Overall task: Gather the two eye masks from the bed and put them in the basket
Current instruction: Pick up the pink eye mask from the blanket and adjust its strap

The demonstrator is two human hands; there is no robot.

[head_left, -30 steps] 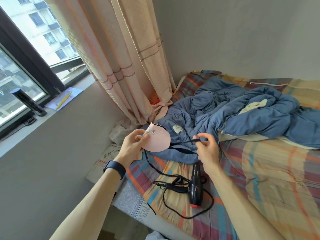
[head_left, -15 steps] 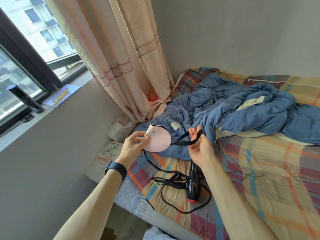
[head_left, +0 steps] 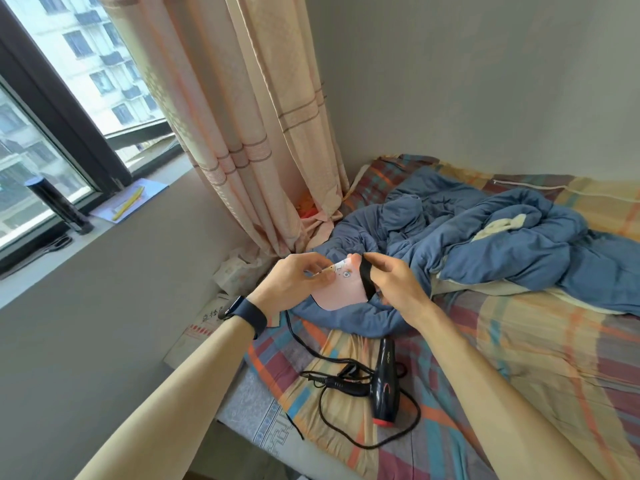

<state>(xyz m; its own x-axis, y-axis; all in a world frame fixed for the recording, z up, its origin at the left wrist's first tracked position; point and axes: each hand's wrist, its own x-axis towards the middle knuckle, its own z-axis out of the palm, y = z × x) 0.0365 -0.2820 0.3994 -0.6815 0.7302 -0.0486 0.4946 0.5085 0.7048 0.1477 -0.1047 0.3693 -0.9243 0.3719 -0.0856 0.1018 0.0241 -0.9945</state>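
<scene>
- One pink eye mask
- One black hair dryer
- One blue duvet
- One dark bottle on the sill
- Two hands: left hand, right hand

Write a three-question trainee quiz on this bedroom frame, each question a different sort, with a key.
1. True or false: the hair dryer is held in the right hand.
2. Multiple choice: the pink eye mask is held by A) the left hand only, B) both hands, C) neither hand.
3. Fill in: the black strap loops over fingers of the ____ hand.

Key:
1. False. It lies on the plaid bed sheet, its cord beside it.
2. B. The left hand pinches the mask's edge and the right holds its strap, above the blue blanket.
3. Right.
</scene>
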